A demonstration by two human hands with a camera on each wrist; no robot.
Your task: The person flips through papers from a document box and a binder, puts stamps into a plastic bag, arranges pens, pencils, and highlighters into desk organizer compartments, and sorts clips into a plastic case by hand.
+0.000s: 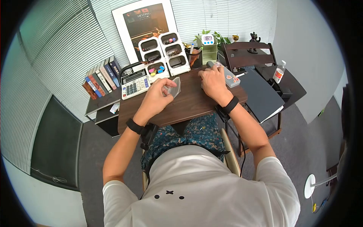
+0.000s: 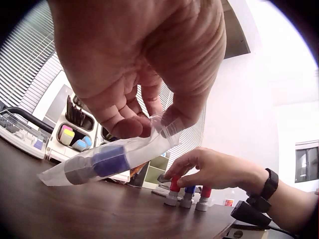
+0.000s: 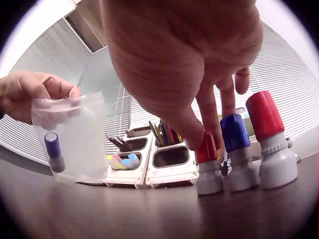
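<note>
My left hand (image 1: 155, 97) pinches the top of a clear zip bag (image 3: 85, 132) between thumb and fingertips, over the desk. Inside the bag lies a small stamp with a blue cap and grey body (image 2: 110, 160). On the right, my right hand (image 1: 214, 84) reaches down and pinches the red cap of a small grey stamp (image 3: 208, 152), which stands upright on the desk. Beside it stand a blue-capped stamp (image 3: 235, 133) and another red-capped stamp (image 3: 265, 117), both upright. The head view hides these standing stamps behind my right hand.
A white calculator (image 1: 135, 87) and a white compartment organizer (image 1: 177, 56) with pens and highlighters line the desk's back left. Behind the right hand are a pen cup (image 1: 194, 60), a green holder (image 1: 210, 54) with a clock, and a grey case (image 1: 230, 79). A dark folder (image 1: 257, 90) lies right.
</note>
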